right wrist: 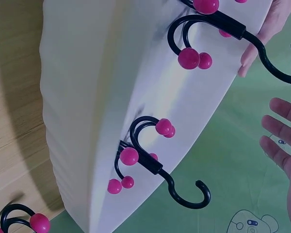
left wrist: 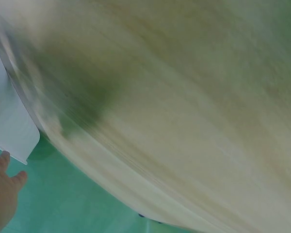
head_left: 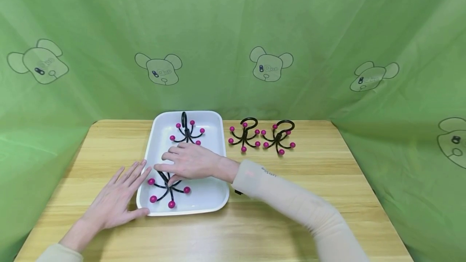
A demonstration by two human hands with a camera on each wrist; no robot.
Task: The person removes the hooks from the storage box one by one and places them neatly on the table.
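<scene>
Inside the white tray (head_left: 214,136) stand two black multi-arm hanger hooks with pink ball ends. My right hand (head_left: 191,160) reaches over the tray to the front hanger hook (head_left: 169,191); thumb and index finger are around its upper part, the other fingers loose. In the right wrist view, a finger covers part of that hook's curved end (right wrist: 271,68). The rear hanger hook (head_left: 187,133) stands upright near the tray's far end. Fingers spread straight, my left hand (head_left: 114,197) rests against the tray's left rim; the left wrist view catches only part of it.
Two similar hanger hooks, one nearer the tray (head_left: 244,136) and one farther right (head_left: 278,137), stand on the wooden table (head_left: 313,173). A small black piece (head_left: 238,192) peeks out under the right sleeve. A green curtain (head_left: 218,19) surrounds the table's back and sides.
</scene>
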